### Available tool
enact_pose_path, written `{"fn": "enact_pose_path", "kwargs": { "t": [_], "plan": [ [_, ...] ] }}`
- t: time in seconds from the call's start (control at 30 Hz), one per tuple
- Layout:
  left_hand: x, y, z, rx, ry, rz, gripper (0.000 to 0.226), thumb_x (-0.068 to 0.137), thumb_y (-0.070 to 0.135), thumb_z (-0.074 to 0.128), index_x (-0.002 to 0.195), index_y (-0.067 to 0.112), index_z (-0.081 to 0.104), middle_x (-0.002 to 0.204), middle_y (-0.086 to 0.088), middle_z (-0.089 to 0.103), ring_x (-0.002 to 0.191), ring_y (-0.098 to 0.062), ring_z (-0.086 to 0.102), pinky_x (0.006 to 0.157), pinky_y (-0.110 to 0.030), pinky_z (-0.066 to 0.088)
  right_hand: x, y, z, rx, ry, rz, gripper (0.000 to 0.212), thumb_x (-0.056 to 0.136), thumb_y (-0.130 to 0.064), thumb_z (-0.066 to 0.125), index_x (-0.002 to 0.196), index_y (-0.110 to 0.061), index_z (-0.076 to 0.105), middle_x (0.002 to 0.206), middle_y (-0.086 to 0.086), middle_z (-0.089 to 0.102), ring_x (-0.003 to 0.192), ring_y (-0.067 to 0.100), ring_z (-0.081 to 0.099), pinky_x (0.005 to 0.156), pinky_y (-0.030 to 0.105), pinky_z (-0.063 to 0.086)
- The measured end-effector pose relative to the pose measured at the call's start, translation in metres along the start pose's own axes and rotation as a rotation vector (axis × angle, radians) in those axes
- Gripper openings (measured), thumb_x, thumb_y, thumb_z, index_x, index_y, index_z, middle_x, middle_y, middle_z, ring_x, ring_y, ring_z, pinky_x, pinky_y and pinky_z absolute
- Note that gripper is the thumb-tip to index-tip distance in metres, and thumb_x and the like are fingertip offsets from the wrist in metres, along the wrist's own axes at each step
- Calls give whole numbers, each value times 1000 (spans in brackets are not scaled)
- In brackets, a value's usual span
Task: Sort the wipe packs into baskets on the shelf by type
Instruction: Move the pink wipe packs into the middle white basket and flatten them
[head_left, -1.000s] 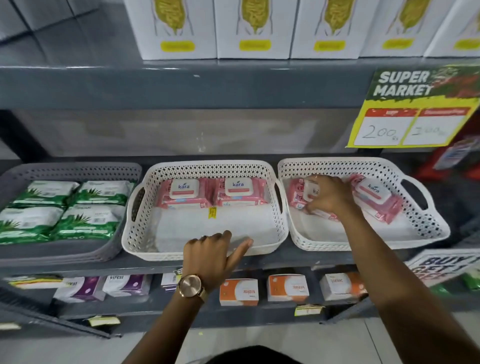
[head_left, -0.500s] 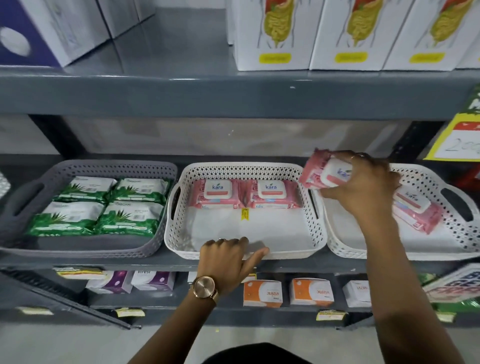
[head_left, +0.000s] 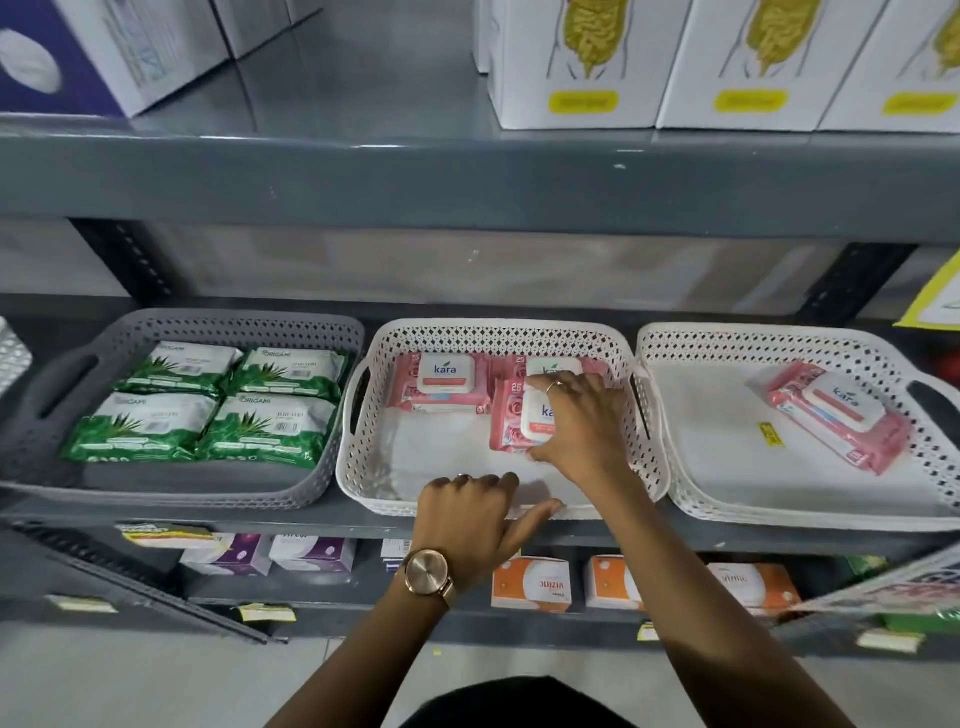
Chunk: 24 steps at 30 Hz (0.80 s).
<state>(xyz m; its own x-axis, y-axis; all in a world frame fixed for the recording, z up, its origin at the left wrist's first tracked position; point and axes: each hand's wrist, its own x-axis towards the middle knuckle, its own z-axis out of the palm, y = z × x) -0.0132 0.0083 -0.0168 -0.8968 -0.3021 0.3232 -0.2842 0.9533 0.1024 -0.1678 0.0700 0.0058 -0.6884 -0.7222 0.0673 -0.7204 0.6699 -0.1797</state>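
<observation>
Pink wipe pack (head_left: 511, 421) (grey shop shelf (head_left: 467, 176)) pinched by right-hand fingers (head_left: 550, 387).

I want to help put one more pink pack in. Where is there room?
Middle white basket: bare front left, before the Kara pack and beside the right hand. Right white basket: bare left half and front. Grey basket is crowded with four green packs.
</observation>
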Motion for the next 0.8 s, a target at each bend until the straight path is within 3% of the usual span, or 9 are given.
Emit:
{"fn": "enact_pose_path", "kwargs": {
  "t": [0.13, 0.23, 0.3, 0.4, 0.5, 0.63, 0.73, 0.8],
  "plan": [
    [5, 10, -2, -24, 0, 14, 52, 87, 67, 32, 72, 26, 59, 43, 4, 55, 34, -16, 49, 45, -19, 21, -5, 7, 4, -13, -99, 15, 103, 58, -48, 84, 144, -31, 30, 150, -1, 35, 137, 26, 28, 103, 45, 28],
    [11, 24, 4, -29, 13, 43, 56, 89, 69, 26, 87, 29, 65, 48, 7, 58, 38, -13, 51, 44, -18, 25, -11, 19, -6, 159, -116, 48, 102, 59, -45, 85, 144, -33, 31, 151, -1, 33, 140, 26, 24, 111, 47, 24],
    [13, 31, 10, -47, 31, 55, 66, 88, 72, 19, 78, 23, 62, 55, 5, 62, 44, -15, 54, 44, -20, 36, -12, 26, -19, 299, -64, 68, 97, 57, -38, 88, 141, -29, 39, 147, 2, 43, 136, 27, 34, 114, 46, 28],
    [22, 50, 13, -49, 26, 83, 69, 87, 74, 17, 74, 22, 60, 58, 4, 63, 49, -17, 57, 45, -23, 38, -14, 55, -40, 569, 71, 115, 78, 61, -24, 89, 130, -19, 54, 131, 6, 59, 121, 24, 53, 103, 39, 45],
    [31, 68, 16, -53, 26, 107, 68, 88, 73, 20, 79, 20, 62, 64, 2, 67, 58, -18, 62, 48, -25, 45, -16, 90, -55, 693, 247, 178, 55, 70, -25, 83, 120, -15, 63, 123, 6, 65, 112, 20, 58, 95, 35, 48],
    [41, 91, 19, -21, 43, 136, 63, 90, 70, 25, 81, 22, 64, 68, 2, 67, 60, -20, 63, 47, -25, 41, -10, 152, -57, 550, 383, 290, 43, 79, -26, 75, 118, -10, 64, 122, 13, 66, 115, 29, 58, 98, 34, 43],
    [46, 107, 22, 12, 40, 156, 56, 90, 67, 30, 79, 23, 63, 60, 3, 66, 51, -18, 61, 42, -22, 37, -6, 211, -52, 314, 233, 510, 55, 72, -27, 78, 121, -8, 60, 132, 19, 55, 128, 36, 44, 107, 43, 38],
    [49, 112, 23, 27, 32, 152, 52, 90, 64, 30, 77, 24, 61, 56, 5, 63, 45, -16, 58, 42, -19, 28, -7, 242, -48, 201, 59, 649, 71, 67, -28, 81, 130, -10, 52, 147, 21, 36, 142, 38, 22, 116, 51, 24]
  ]
}}
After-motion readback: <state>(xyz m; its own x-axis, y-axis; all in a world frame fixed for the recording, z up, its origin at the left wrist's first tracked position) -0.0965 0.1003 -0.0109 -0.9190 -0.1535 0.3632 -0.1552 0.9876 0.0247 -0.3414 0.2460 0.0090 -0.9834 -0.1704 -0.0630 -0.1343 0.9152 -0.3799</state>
